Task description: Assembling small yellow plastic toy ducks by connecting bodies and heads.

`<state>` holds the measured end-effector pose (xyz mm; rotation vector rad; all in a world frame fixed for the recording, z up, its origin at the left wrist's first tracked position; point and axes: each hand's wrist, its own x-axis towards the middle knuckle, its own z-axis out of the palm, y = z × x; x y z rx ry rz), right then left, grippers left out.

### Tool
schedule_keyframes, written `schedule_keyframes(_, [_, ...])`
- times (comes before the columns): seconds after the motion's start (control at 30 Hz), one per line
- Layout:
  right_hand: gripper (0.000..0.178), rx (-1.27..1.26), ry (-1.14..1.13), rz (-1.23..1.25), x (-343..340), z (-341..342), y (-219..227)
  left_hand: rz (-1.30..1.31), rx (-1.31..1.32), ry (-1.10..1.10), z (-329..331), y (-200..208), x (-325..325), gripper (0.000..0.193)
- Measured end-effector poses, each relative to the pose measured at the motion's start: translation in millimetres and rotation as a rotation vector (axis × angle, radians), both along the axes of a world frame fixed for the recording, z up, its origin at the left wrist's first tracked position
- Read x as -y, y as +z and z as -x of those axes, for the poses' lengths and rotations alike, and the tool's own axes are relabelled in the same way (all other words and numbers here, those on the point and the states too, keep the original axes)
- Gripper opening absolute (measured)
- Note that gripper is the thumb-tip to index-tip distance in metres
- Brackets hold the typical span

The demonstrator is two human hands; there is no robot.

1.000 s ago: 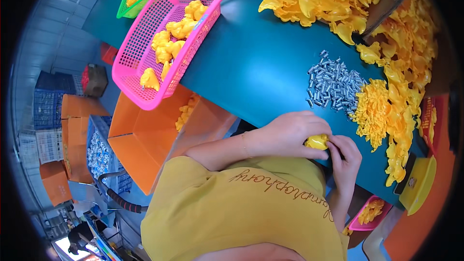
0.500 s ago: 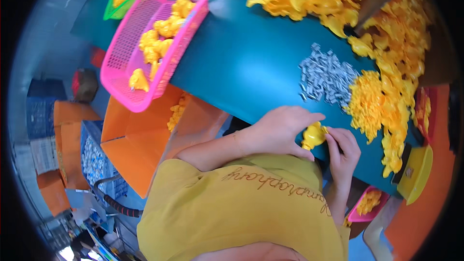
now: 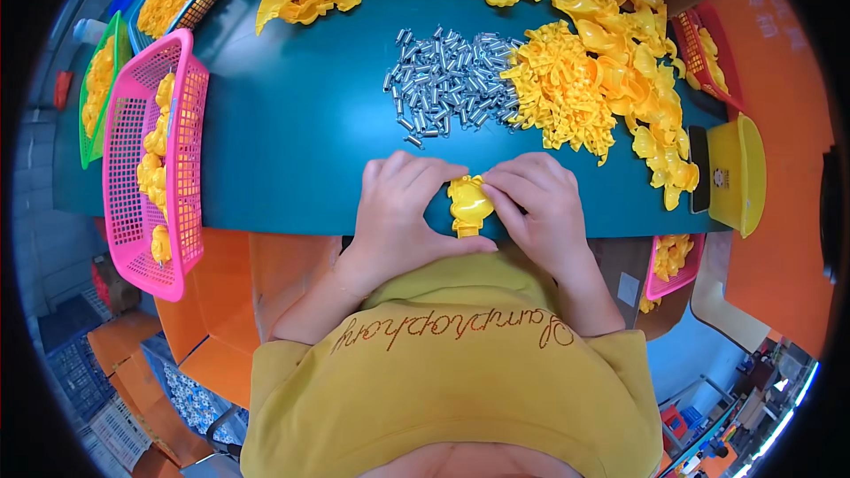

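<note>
Between my two hands, at the near edge of the table, is a small glossy yellow plastic figure (image 3: 469, 204) with a rounded body and a narrower lower end. My left hand (image 3: 400, 212) grips it from the left, fingers at its top and thumb near its lower end. From the right, my right hand (image 3: 540, 208) pinches its upper right edge with thumb and fingertips. Just beyond my hands lies a heap of small metal springs (image 3: 456, 84). Touching its right side is a pile of small yellow plastic parts (image 3: 560, 93), bordered by larger curved yellow shells (image 3: 633, 80).
A pink mesh basket (image 3: 189, 159) with several yellow figures stands at the table's left end. Behind it are a green basket (image 3: 87, 146) and a blue basket (image 3: 208, 4), both holding yellow parts. A yellow bin (image 3: 739, 177) hangs by the right end. Orange cartons (image 3: 217, 301) stand below left.
The view has turned, so the table now runs level and the pink basket appears farther left. Both hands keep hold of the yellow figure; the right fingers have closed in over its upper edge.
</note>
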<state>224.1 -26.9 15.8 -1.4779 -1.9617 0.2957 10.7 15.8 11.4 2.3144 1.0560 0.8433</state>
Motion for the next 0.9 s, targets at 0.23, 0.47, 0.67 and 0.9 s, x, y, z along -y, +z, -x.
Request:
schedule_keyframes(0.23, [0.011, 0.149, 0.053, 0.046, -3, 1, 13, 0.018, -0.011, 0.008, -1, 0, 2, 0.075])
schedule_keyframes(0.47, [0.014, 0.003, 0.018, 0.120, 3, 6, 8, 0.061, -0.041, -0.008, 2, 1, 2, 0.081])
schedule_keyframes(0.67, [0.018, 0.057, 0.055, 0.081, 0, 1, 6, 0.073, -0.040, -0.009, 2, 1, 2, 0.081])
schedule_keyframes(0.9, [0.037, 0.351, 0.166, 0.112, 9, -4, 28, 0.050, -0.031, -0.012, 0, 0, 1, 0.081])
